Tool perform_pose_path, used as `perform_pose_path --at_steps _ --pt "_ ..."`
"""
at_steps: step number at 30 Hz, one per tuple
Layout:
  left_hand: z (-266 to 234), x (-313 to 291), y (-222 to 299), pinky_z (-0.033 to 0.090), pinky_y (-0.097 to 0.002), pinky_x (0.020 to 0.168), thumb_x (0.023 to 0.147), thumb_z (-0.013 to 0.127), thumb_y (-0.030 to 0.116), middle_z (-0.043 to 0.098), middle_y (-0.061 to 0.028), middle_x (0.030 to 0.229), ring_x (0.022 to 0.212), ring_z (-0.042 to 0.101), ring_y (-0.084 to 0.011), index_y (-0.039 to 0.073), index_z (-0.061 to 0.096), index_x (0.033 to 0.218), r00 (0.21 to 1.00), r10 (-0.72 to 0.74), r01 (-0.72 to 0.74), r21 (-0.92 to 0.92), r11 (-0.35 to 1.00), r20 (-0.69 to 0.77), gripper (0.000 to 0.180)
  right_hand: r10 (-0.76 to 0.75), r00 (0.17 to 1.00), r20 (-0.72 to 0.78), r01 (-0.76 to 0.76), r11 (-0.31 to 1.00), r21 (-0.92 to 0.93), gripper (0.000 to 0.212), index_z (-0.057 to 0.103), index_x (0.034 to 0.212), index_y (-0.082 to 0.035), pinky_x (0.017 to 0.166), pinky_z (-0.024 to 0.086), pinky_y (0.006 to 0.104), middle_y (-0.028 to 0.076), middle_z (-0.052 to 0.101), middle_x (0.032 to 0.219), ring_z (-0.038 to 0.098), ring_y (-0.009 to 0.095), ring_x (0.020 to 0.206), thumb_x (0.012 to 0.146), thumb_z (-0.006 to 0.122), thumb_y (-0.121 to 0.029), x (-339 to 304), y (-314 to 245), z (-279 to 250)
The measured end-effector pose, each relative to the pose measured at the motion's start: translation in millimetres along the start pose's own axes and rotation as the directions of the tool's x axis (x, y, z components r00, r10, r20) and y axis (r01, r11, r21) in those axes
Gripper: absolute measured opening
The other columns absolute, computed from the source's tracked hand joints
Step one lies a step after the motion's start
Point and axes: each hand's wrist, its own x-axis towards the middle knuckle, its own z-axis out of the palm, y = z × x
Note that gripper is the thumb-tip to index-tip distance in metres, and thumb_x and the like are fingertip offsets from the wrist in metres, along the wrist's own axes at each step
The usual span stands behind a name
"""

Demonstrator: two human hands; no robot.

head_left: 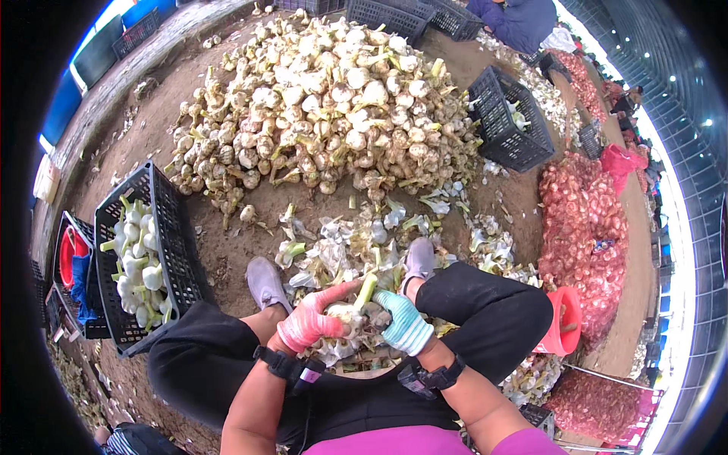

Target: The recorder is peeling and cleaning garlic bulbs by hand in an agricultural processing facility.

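Between my knees I hold a garlic bulb [349,312] with a short green stalk that points up and away from me. My left hand [310,321], in a pink glove, is closed around the bulb's left side. On its right side, my right hand [405,324] grips with bent fingers; it wears a teal-and-white striped glove with dark grey fingertips. The fingers partly cover the bulb, so its root end is hard to see. Loose garlic skins [334,254] lie on the ground below and beyond my hands, between my shoes.
A large heap of unpeeled garlic [318,114] lies ahead. At left stands a black crate [176,235] with cleaned bulbs [136,262]. Another black crate [509,144] stands at far right. Red net sacks [584,243] and a red bucket [565,322] are to my right. Another person [523,23] sits farther off.
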Motion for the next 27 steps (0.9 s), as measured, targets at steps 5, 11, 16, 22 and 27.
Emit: perform_pose_path --at_steps 5,11,16,22,27 --pt "-2 1 -6 0.042 -0.0253 0.081 0.056 0.069 0.007 0.052 -0.0053 0.108 0.096 0.052 -0.0142 0.000 0.034 0.127 0.999 0.040 -0.040 -0.121 0.992 -0.005 0.080 -0.034 0.999 -0.015 0.034 0.999 0.013 0.022 0.055 0.096 0.001 0.059 0.044 0.0288 0.007 0.060 0.077 0.056 0.017 0.066 0.076 0.046 0.000 1 3 0" --pt "0 1 -1 0.043 -0.0272 0.080 0.058 0.068 0.008 0.052 -0.0061 0.110 0.092 0.054 -0.0157 0.002 0.035 0.127 0.999 0.012 -0.009 -0.057 0.998 0.046 0.077 0.261 0.964 0.051 -0.261 0.895 0.362 0.027 0.055 0.101 0.002 0.060 0.044 0.0207 0.004 0.060 0.086 0.054 0.009 0.070 0.079 0.041 0.006 -5 23 3" --pt "8 8 -8 0.049 -0.0376 0.075 0.064 0.070 0.023 0.045 -0.0128 0.115 0.091 0.055 -0.0261 0.005 0.017 0.133 0.978 0.133 0.016 -0.691 0.722 0.161 0.088 0.181 0.969 -0.168 -0.141 0.964 0.226 0.028 0.054 0.101 0.002 0.067 0.045 0.0200 0.005 0.060 0.088 0.055 0.009 0.080 0.076 0.042 0.006 7 0 2" --pt "20 17 -17 0.042 -0.0309 0.085 0.072 0.063 0.014 0.040 -0.0109 0.119 0.104 0.046 -0.0198 0.007 0.021 0.132 0.787 0.524 -0.447 0.286 0.848 -0.325 0.074 0.329 0.893 -0.307 -0.252 0.931 0.264 0.014 0.055 0.092 0.001 0.058 0.042 0.0196 0.001 0.057 0.079 0.051 0.007 0.067 0.084 0.044 -0.002 16 24 11" --pt "-3 22 -14 0.047 -0.0286 0.054 0.081 0.054 0.034 0.053 -0.0125 0.102 0.082 0.058 -0.0254 0.006 0.039 0.118 0.915 0.232 -0.377 -0.491 0.785 -0.330 0.049 0.290 0.929 -0.228 -0.014 0.647 0.762 0.019 0.053 0.099 0.004 0.062 0.045 0.0171 0.004 0.059 0.086 0.055 0.007 0.073 0.083 0.044 -0.001 10 -3 14"
